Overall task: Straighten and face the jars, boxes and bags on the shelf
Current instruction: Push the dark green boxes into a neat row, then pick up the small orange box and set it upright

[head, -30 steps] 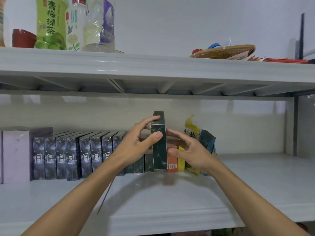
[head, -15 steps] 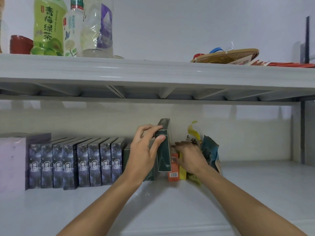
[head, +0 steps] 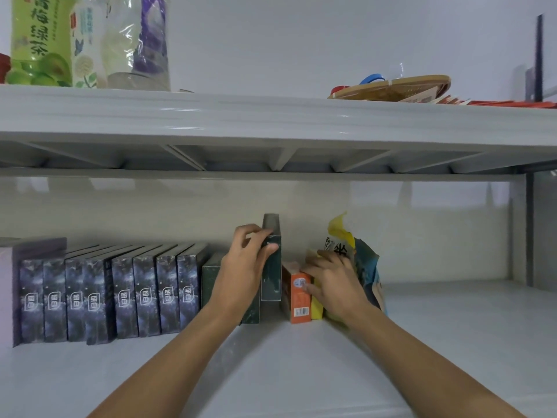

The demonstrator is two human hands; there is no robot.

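My left hand (head: 244, 267) grips a tall dark green box (head: 271, 276) near its top, held upright and raised a little above the lower shelf (head: 271, 372). Shorter dark green boxes (head: 211, 279) stand just left of it, partly hidden by that hand. To its right an orange box (head: 298, 300) and a yellow box (head: 316, 307) stand side by side. My right hand (head: 334, 282) rests on them, thumb on the orange box's front and fingers over their tops. A yellow and blue bag (head: 364, 263) leans behind this hand.
A row of several dark purple boxes (head: 99, 297) fills the lower shelf's left part, ending at a pale lilac box (head: 6, 294). The upper shelf (head: 271, 119) carries bottles (head: 39, 40) at left and a woven tray (head: 391, 89) at right. A post (head: 529, 230) bounds the right end.
The tall green box has moved back into the row between the green boxes and the orange box. My right hand left its side and settled on the orange and yellow boxes.
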